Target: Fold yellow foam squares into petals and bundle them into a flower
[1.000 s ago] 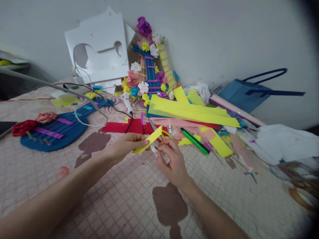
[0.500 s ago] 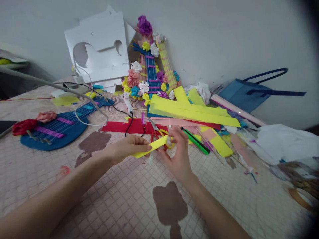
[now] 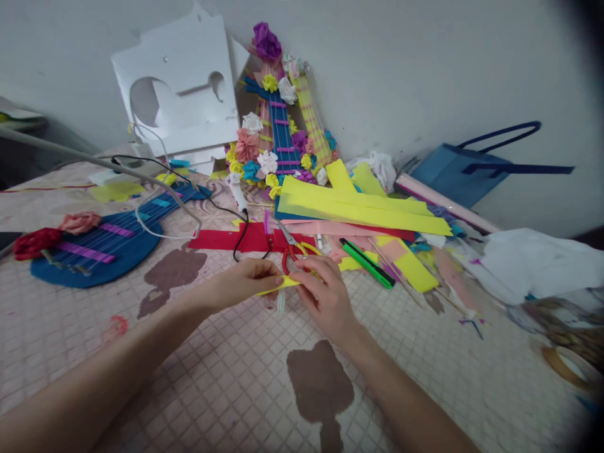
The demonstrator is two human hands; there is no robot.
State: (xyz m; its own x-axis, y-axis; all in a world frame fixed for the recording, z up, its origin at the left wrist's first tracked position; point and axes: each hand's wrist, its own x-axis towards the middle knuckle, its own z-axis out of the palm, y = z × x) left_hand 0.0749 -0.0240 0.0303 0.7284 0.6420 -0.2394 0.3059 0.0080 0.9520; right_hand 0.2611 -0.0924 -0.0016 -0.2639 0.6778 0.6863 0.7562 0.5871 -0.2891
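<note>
Between my two hands is a small yellow paper strip [image 3: 287,282], held above the table. My left hand [image 3: 252,280] pinches its left end, thumb on top. At its right end, the fingers of my right hand [image 3: 324,294] are closed on the paper, covering that end. Just behind my hands lie scissors [image 3: 289,251] with red and yellow handles, partly hidden by my right hand. Red paper strips [image 3: 252,238] lie flat under the scissor blades. A green utility knife [image 3: 368,263] rests to the right of my right hand.
Yellow paper sheets [image 3: 358,211] are piled behind the knife. A white glue gun [image 3: 236,192] stands before flower-decorated paper guitars [image 3: 285,138]. On the left lies a blue paper guitar [image 3: 108,242], crossed by cables [image 3: 155,179]. A tape roll [image 3: 566,366] and plastic bag [image 3: 533,267] are at right.
My right hand has moved in to the yellow strip and closed on its right end, which stuck out free before. Less of the strip shows. The camera view has shifted slightly.
</note>
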